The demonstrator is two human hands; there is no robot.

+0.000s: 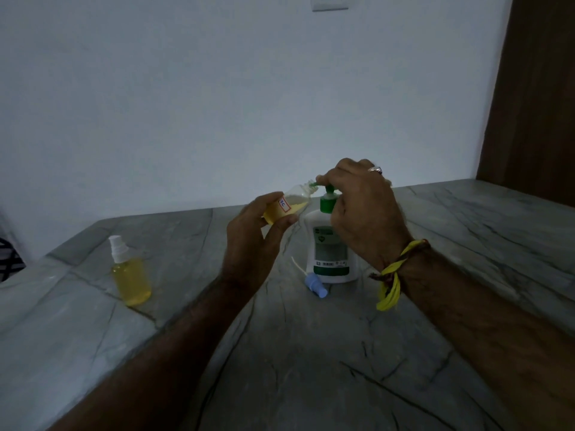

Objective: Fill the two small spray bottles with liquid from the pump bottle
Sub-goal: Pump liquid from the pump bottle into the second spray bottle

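My left hand (258, 228) grips a small clear spray bottle (291, 204) with yellow liquid and a white label, tilted so its uncapped neck meets the green pump nozzle. My right hand (361, 206) rests curled over the green pump head of the white pump bottle (329, 247), which stands upright mid-table. A blue spray cap (316, 286) with its white dip tube lies on the table just left of the pump bottle's base. The second small spray bottle (130, 275), white-capped and holding yellow liquid, stands upright at the left.
Everything sits on a grey marble-patterned table (295, 353) against a white wall. A brown wooden panel (535, 98) rises at the right. A dark patterned object (9, 259) shows at the far left edge.
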